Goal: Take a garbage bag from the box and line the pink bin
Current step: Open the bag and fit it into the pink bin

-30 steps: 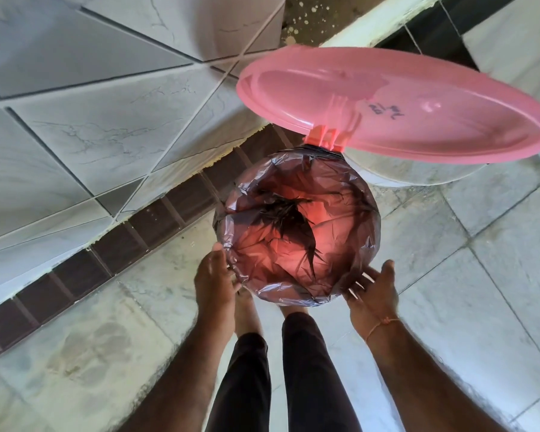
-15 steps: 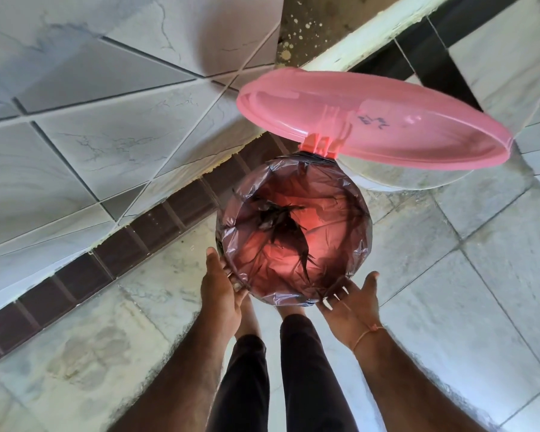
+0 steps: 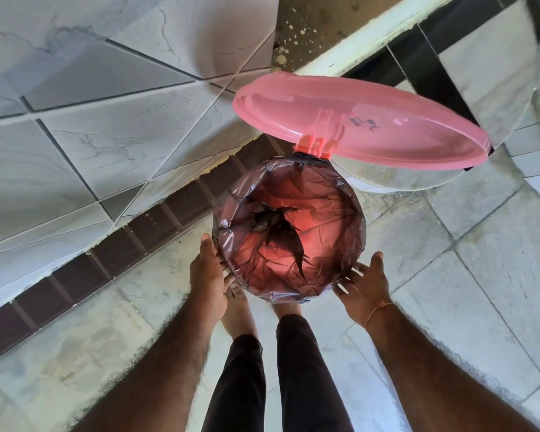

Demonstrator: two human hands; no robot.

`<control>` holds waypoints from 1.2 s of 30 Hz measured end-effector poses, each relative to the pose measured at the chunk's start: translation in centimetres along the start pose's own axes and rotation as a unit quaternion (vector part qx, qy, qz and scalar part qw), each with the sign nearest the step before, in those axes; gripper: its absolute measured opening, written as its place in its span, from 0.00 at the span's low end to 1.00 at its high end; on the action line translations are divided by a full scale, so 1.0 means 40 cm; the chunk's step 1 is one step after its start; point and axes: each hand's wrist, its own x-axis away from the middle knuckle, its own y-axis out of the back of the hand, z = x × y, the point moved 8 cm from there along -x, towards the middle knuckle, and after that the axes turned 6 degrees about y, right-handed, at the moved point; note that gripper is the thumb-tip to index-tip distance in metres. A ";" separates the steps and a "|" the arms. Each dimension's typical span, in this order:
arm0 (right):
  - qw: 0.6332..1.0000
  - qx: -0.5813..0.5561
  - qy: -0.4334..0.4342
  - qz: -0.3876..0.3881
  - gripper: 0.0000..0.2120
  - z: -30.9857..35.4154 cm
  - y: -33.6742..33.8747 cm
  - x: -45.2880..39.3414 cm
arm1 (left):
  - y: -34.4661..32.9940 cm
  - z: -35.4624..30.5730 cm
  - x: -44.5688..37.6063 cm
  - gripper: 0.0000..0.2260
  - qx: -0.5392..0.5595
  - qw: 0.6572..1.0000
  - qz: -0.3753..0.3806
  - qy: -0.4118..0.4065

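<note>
As seen from the head view, looking steeply down: a pink bin (image 3: 313,145) on a tiled floor (image 3: 449,291), close to the tiled wall on the left, with its round lid (image 3: 387,135) swung up and open on the far side. Lined with a dark, see-through garbage bag (image 3: 287,244), crumpled and sunken in the middle, folded outward over the rim all the way round. No box anywhere in view.

Left hand (image 3: 209,275) pressed against the near left side of the bin, back of the hand showing, fingertips tucked out of sight under the bag's overhang; impossible to tell whether that grip is closed on plastic. Right hand (image 3: 363,285) at the near right side, palm up, fingers (image 3: 346,277) spread wide and just touching the folded edge, gripping nothing. A bare foot (image 3: 237,310) just near of the bin, between the forearms.

Likely the last step, seating the liner. To do it well: smooth the overhang downward evenly with both palms, work round the rim, pull gently to avoid tearing the thin film, keep the fold clear of the hinge, then push the bunched middle down to the bottom.
</note>
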 end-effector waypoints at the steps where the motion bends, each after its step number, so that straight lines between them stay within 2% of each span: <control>1: 1.000 0.012 -0.013 0.014 0.32 -0.006 0.004 0.000 | 0.002 -0.001 -0.006 0.25 -0.009 1.000 0.004 0.001; 3: 0.998 0.053 -0.022 0.018 0.32 -0.009 0.010 0.003 | 0.015 -0.019 -0.001 0.23 -0.039 0.998 -0.022 -0.033; 4: 0.997 0.079 -0.020 0.004 0.31 -0.002 0.014 0.011 | 0.030 -0.044 0.008 0.22 -0.082 0.992 -0.064 -0.076; 6: 0.991 0.126 0.015 -0.034 0.23 0.041 0.016 0.026 | 0.050 -0.126 0.059 0.18 -0.216 0.941 -0.164 -0.203; 7: 0.989 0.133 0.044 -0.044 0.19 0.076 0.016 0.037 | 0.043 -0.168 0.090 0.16 -0.238 0.920 -0.179 -0.256; 8: 0.988 0.127 0.075 -0.054 0.17 0.117 0.017 0.046 | 0.024 -0.212 0.122 0.14 -0.227 0.915 -0.158 -0.295; 9: 0.987 0.105 0.102 -0.064 0.17 0.163 0.023 0.059 | -0.002 -0.256 0.158 0.13 -0.183 0.925 -0.112 -0.313; 12: 0.992 -0.009 0.127 -0.024 0.27 0.317 0.008 0.110 | -0.088 -0.383 0.257 0.14 -0.047 0.968 0.009 -0.248; 15: 0.991 -0.035 0.126 0.031 0.26 0.461 -0.040 0.175 | -0.170 -0.469 0.354 0.21 -0.049 0.982 0.082 -0.161; 17: 0.989 0.029 0.139 0.040 0.17 0.512 -0.066 0.213 | -0.198 -0.496 0.391 0.16 -0.092 0.979 0.098 -0.150; 20: 0.982 0.106 0.149 0.042 0.05 0.512 -0.085 0.254 | -0.192 -0.499 0.416 0.05 -0.153 0.969 0.078 -0.177; 23: 0.981 0.150 0.121 0.036 0.08 0.440 -0.065 0.255 | -0.140 -0.447 0.382 0.08 -0.152 0.969 0.063 -0.184; 26: 0.967 0.219 0.133 0.012 0.09 0.343 -0.039 0.228 | -0.076 -0.373 0.311 0.15 -0.272 0.934 0.007 -0.231; 29: 0.943 0.277 0.184 -0.004 0.12 0.258 -0.049 0.199 | -0.060 -0.265 0.249 0.17 -0.390 0.891 -0.007 -0.233; 31: 0.929 0.308 0.206 0.004 0.17 0.219 -0.065 0.189 | -0.061 -0.214 0.230 0.23 -0.411 0.881 -0.015 -0.234; 36: 0.908 0.372 0.192 0.026 0.25 0.142 -0.087 0.144 | -0.098 -0.174 0.210 0.24 -0.457 0.843 -0.021 -0.283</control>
